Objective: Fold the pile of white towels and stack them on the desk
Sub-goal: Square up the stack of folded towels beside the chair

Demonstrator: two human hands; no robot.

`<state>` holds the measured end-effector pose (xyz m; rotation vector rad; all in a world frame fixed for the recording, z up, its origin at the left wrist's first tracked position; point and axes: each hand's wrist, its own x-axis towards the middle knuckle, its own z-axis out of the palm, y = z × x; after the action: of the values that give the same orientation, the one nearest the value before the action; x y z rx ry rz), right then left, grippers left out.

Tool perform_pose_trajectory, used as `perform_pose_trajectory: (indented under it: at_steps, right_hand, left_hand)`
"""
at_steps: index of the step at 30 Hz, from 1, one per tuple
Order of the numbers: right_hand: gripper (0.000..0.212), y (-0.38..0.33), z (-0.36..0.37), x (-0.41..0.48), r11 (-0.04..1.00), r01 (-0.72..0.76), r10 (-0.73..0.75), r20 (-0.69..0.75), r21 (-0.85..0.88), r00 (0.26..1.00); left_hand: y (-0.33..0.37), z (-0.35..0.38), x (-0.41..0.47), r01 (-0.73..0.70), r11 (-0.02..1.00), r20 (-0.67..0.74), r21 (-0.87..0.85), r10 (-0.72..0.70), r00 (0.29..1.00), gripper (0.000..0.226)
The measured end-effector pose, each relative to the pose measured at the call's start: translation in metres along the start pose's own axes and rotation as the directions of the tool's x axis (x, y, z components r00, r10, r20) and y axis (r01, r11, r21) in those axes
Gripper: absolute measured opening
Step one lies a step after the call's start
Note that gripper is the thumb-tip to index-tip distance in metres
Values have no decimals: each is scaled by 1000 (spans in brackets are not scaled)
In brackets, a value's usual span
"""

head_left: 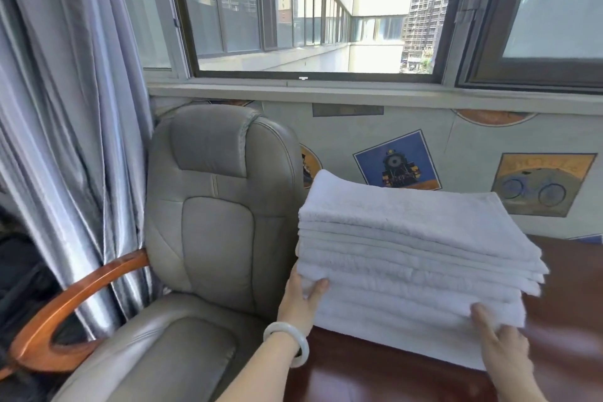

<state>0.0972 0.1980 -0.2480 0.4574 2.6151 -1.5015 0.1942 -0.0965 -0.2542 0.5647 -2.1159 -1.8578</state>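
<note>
Hands: left hand (301, 295) grips the near left corner of the towel stack (414, 258), thumb on the front face, fingers hidden behind the side; a pale bangle (287, 341) circles its wrist. Right hand (502, 341) lies against the stack's near right front, thumb pressed to the lower layers, the other fingers not visible, so its grasp cannot be told.
Worktop (375, 375): dark red-brown, glossy; carries the stack of folded white towels, many layers high, at its left end.
Room, left to right: grey-blue curtain (65, 124), gathered; wooden armrest (75, 307), curved, orange-brown; grey leather chair (212, 206), high-backed, just beside the worktop's left edge; window (310, 10) above, open to pale buildings and sky; wall below the sill papered with a locomotive picture (396, 161) and a bicycle picture (540, 184), the stack overlapping the locomotive's lower edge.
</note>
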Motion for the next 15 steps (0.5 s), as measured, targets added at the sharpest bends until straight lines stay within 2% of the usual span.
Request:
perform_pose_trajectory:
  at_steps: [3,4,6,7,9,10,11,12,15]
  right_hand:
    - [97,-5,-16,-5,996,-1,5,46,-93,999]
    - [99,-2,-20,-3,996,20,-15,61,-82,998]
    - [96,3,-26,-3,999,33,-33,101,6,994]
    - [90,2,-28,-7,996,50,-59,129,77,990]
    - [53,3,-29,-18,984,68,-97,173,167,980]
    - [37,8,-26,-19,983,77,-106,173,166,979]
    - [33,13,-23,-17,985,90,-113,166,145,980]
    - [37,15,-19,-18,988,97,-115,151,121,982]
    - [60,12,-11,-13,995,90,-94,106,41,990]
  left_hand:
    - [2,-1,10,58,991,-28,124,-55,998,65]
    - [2,-7,12,80,986,16,146,-84,996,68]
    - [5,-16,11,78,993,129,86,-89,988,73]
    - [6,-21,9,97,993,188,64,-107,976,72]
    - [7,-25,5,129,991,295,28,-132,946,60]
    - [5,-26,4,126,992,301,31,-129,945,54]
    - [0,-25,4,110,993,272,46,-118,955,51]
    - [-4,-24,4,112,992,216,67,-124,969,52]
    - [-13,-15,7,132,983,63,129,-141,988,56]
